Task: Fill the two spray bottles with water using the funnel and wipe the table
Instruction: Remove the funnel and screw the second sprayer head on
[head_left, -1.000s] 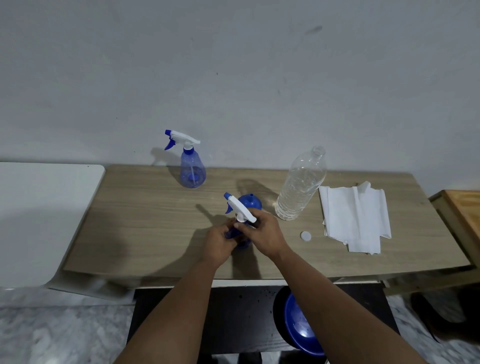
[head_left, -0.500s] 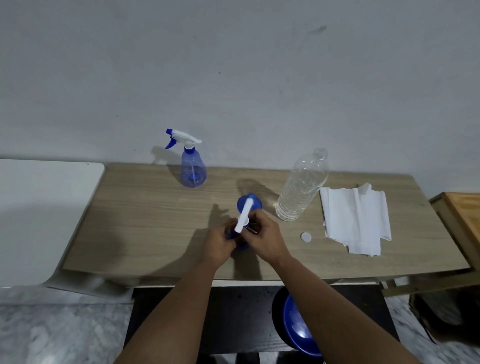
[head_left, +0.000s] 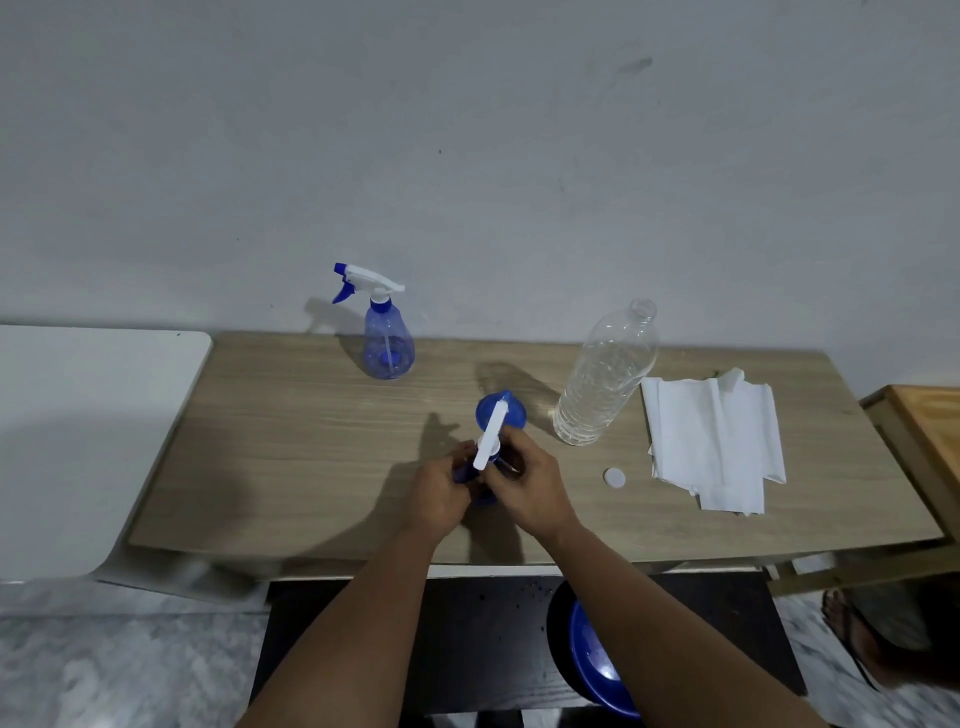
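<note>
Head view: white sprayer head turned further, same two-hand grip.

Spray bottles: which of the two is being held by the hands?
The near spray bottle, gripped by both the left hand and right hand. The other stands untouched by the wall.

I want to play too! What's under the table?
Under the table sits a blue bowl on a dark lower shelf. The tabletop and the arms cover the rest of it.
</note>
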